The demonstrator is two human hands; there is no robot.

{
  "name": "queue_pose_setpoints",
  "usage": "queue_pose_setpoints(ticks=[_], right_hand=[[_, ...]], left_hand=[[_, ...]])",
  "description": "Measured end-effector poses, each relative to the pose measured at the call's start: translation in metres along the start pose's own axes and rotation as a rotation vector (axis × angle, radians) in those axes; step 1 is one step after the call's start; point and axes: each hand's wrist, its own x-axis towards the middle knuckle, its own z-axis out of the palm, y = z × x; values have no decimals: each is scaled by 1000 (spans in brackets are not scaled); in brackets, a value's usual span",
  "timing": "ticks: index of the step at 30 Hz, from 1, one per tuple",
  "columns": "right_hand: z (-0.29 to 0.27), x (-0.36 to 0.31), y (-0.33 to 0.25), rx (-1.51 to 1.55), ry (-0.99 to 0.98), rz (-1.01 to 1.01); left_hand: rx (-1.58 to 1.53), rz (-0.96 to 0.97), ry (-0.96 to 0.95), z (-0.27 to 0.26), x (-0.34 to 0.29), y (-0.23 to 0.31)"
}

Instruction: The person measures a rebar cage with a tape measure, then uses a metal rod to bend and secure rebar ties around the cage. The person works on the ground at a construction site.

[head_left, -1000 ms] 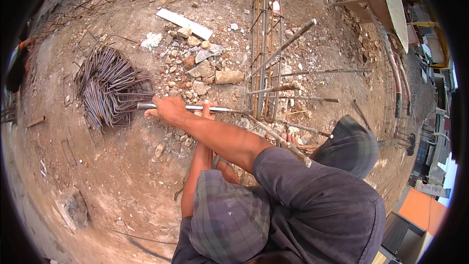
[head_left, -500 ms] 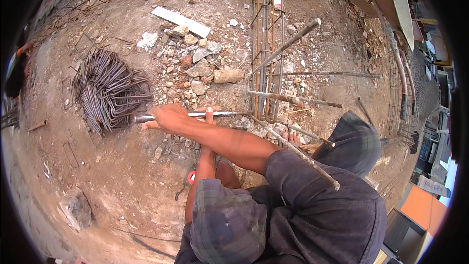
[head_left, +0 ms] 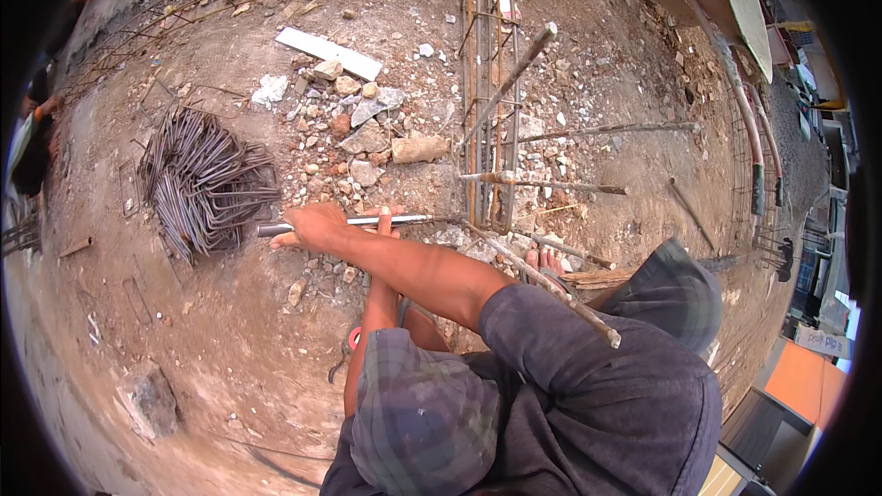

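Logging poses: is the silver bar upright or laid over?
Laid over: the silver bar runs crosswise, seen side-on, through the right hand and past the left hand. Exact tilt unclear.

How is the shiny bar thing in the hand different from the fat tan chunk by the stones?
The silver bar is shiny; the tan chunk looks dull. The bar is long and thin, while the chunk is short and thick. The bar is held in the right hand, but the chunk lies on the ground. Both point roughly sideways across the picture.
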Motion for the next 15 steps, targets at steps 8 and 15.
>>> queue_pose_setpoints(ticks=[8,15], right_hand=[[-20,-24,-24,58,-113,-63],[9,4,1,-41,6,-4]], left_hand=[[149,87,-17,-16,-7,-8],[-6,-20,38,-3,4,-7]])
